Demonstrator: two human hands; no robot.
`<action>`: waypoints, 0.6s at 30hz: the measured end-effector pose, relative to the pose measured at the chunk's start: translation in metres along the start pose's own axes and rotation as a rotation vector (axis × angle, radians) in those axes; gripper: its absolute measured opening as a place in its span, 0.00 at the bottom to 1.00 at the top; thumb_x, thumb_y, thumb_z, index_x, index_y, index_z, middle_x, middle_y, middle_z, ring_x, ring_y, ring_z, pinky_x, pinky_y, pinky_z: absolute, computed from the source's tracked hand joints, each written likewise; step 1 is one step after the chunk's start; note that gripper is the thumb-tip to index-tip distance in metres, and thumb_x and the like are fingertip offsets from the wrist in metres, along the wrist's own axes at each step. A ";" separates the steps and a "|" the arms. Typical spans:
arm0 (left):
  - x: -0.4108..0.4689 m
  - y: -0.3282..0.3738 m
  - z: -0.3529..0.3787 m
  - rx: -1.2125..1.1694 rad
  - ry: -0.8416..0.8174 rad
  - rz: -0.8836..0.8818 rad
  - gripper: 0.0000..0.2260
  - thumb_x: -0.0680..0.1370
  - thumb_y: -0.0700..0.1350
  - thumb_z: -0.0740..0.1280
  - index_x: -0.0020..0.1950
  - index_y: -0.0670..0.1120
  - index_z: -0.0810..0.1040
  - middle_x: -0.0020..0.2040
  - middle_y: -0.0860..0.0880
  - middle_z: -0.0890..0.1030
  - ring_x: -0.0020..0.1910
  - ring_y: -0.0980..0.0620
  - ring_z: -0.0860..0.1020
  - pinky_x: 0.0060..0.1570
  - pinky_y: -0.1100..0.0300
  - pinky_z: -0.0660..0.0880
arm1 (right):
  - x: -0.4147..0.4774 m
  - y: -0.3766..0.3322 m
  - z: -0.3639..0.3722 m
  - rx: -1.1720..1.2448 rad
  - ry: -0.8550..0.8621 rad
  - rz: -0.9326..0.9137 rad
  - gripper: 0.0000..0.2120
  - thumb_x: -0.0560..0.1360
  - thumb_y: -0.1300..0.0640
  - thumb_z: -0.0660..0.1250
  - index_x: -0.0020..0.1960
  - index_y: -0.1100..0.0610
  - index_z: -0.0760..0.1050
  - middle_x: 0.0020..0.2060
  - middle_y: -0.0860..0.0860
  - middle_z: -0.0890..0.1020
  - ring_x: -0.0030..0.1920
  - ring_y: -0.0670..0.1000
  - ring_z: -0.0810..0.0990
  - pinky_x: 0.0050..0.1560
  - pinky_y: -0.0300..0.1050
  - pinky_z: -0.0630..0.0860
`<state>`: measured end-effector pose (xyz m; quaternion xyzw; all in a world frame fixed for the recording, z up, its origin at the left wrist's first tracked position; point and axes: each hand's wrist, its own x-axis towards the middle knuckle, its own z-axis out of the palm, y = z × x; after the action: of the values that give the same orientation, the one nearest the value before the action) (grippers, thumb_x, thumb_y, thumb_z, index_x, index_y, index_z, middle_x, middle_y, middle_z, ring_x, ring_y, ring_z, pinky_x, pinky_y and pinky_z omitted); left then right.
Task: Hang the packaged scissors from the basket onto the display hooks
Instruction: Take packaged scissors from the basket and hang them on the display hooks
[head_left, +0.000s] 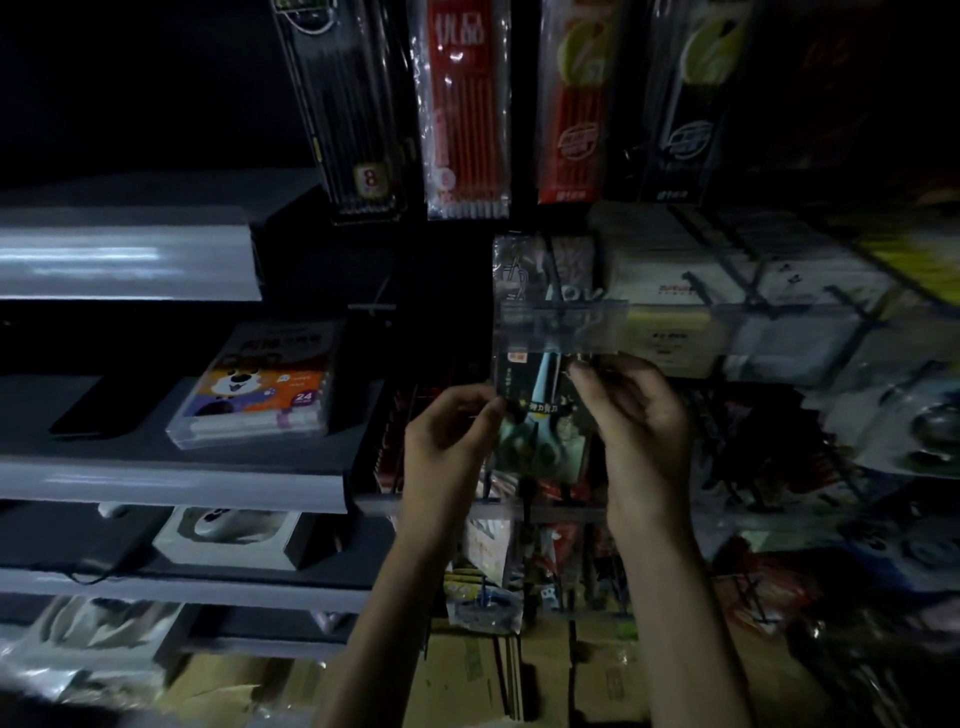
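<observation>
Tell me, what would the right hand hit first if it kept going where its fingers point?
Probably the clear plastic label strip just above the right hand; depth is unclear.

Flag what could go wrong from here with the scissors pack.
1. The scene is dark and the clear label strip covers the top edge of the packaged scissors, so the hang hole may miss its hook.
2. The left hand and right hand only pinch the pack's edges; it could slip into the packages below.

Both hands (452, 431) (636, 410) pinch scissors pack (540, 410) under price rail (558, 325).
</observation>
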<state>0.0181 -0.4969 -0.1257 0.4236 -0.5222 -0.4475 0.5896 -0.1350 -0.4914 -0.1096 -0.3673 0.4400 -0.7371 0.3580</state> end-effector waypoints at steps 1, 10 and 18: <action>0.000 -0.002 0.000 0.008 0.003 0.004 0.04 0.83 0.40 0.70 0.51 0.45 0.84 0.42 0.53 0.85 0.43 0.59 0.82 0.44 0.64 0.78 | -0.001 0.001 -0.003 -0.041 0.001 -0.021 0.10 0.76 0.62 0.75 0.57 0.61 0.82 0.50 0.51 0.88 0.53 0.47 0.86 0.52 0.38 0.81; -0.010 -0.021 0.002 0.161 0.051 0.056 0.05 0.78 0.42 0.75 0.53 0.48 0.84 0.47 0.52 0.86 0.48 0.54 0.85 0.46 0.65 0.78 | -0.011 0.023 -0.029 -0.399 0.012 -0.068 0.10 0.74 0.54 0.79 0.54 0.51 0.82 0.47 0.47 0.86 0.50 0.46 0.86 0.51 0.47 0.83; -0.007 -0.030 0.004 0.194 0.107 0.034 0.02 0.77 0.44 0.77 0.48 0.49 0.85 0.43 0.53 0.87 0.43 0.54 0.85 0.43 0.61 0.79 | -0.007 0.029 -0.024 -0.513 0.054 -0.110 0.09 0.73 0.53 0.79 0.51 0.49 0.82 0.46 0.41 0.85 0.49 0.39 0.82 0.46 0.29 0.76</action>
<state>0.0111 -0.4976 -0.1559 0.4931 -0.5378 -0.3617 0.5804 -0.1459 -0.4862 -0.1462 -0.4497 0.6011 -0.6294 0.2006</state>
